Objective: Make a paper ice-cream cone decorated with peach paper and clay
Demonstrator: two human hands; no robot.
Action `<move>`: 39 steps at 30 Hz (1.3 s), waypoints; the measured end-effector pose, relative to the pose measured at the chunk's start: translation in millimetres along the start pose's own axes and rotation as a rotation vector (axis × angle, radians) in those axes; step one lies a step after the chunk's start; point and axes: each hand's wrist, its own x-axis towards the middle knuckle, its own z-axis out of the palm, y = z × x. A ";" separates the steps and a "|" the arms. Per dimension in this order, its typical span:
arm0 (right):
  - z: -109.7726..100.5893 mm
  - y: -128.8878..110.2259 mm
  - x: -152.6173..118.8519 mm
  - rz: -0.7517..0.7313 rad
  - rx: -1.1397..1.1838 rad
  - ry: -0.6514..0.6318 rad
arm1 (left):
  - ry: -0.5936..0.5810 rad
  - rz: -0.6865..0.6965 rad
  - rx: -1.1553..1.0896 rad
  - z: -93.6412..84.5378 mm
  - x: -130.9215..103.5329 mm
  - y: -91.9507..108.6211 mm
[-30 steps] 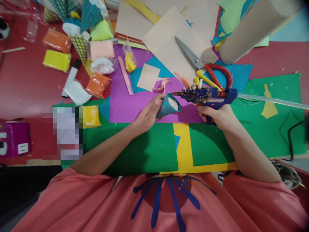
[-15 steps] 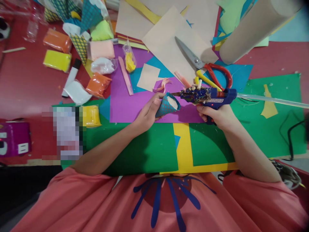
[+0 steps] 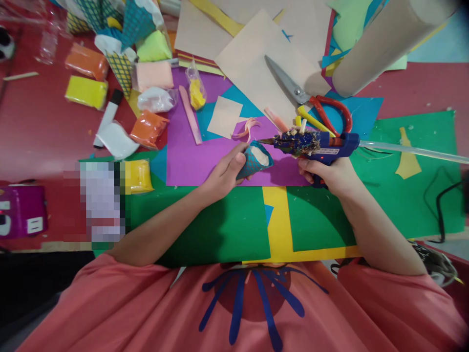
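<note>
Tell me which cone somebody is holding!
The blue cone with criss-cross lines, gripped by the left hand; the other cones are bunched at the upper left.

Coral top (image 3: 146, 308), blue streaks (image 3: 237, 308), probably printed.

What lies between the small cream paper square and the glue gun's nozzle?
In the head view, curled pink scraps lie over the purple sheet, between the small cream paper square and the glue gun's nozzle.
</note>
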 end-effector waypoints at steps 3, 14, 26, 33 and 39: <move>-0.6 3.0 1.0 0.002 -0.010 0.010 | 0.021 -0.020 0.012 1.2 -0.1 1.2; -0.2 -0.7 -1.1 0.026 -0.058 0.037 | 0.027 -0.029 -0.016 1.7 -0.8 2.8; -1.7 0.3 -1.4 0.013 -0.072 0.044 | 0.054 -0.062 -0.029 0.7 -1.5 0.7; -3.1 1.3 -2.5 0.016 -0.042 0.015 | -0.047 0.022 -0.073 -0.1 0.5 6.3; -3.8 3.6 -1.9 0.025 -0.101 0.037 | -0.025 -0.018 -0.072 2.2 1.0 9.6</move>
